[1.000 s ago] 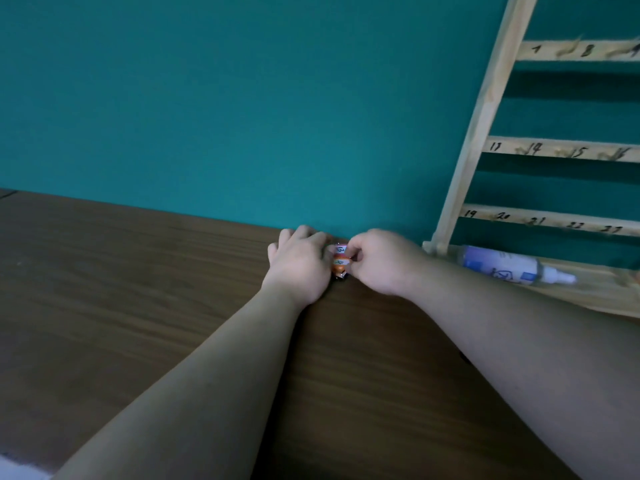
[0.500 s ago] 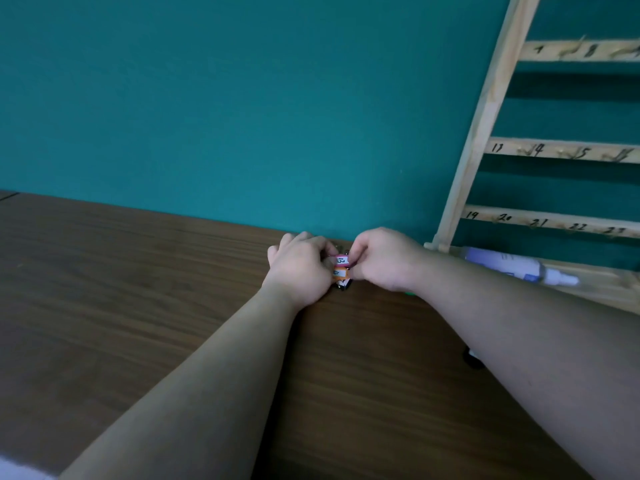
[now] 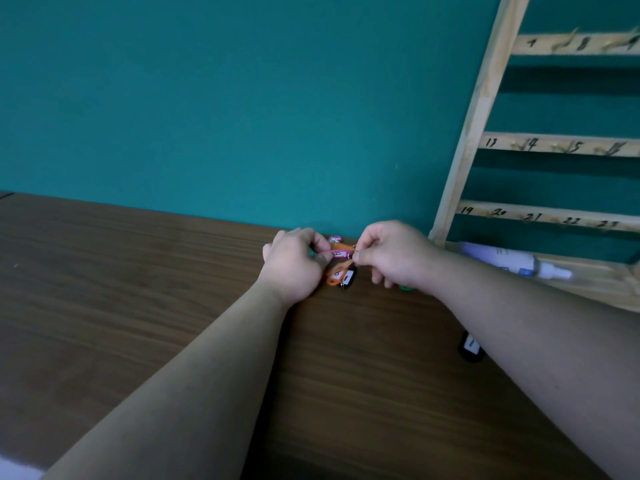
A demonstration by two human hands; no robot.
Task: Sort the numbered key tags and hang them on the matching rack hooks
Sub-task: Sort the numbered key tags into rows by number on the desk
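A small bunch of key tags [image 3: 340,268] lies at the far edge of the brown table [image 3: 138,289], against the teal wall: pink, orange and black tags with white number labels. My left hand [image 3: 294,263] pinches the pink tag [image 3: 337,253] from the left. My right hand [image 3: 394,252] pinches the metal ring end of the same tag from the right. A green tag [image 3: 406,287] peeks out under my right hand. Another black tag [image 3: 470,346] lies half hidden by my right forearm. The wooden rack [image 3: 481,109] leans on the wall at right, with numbered slats and hooks.
A white glue bottle [image 3: 516,264] lies on its side on the rack's base board [image 3: 609,289]. The rack's slats show numbers such as 13 to 15 and 19 to 23. The wall stands directly behind the tags.
My hands have drawn slightly apart, and the bunch of tags shows more between them. The pink tag is now stretched between both hands.
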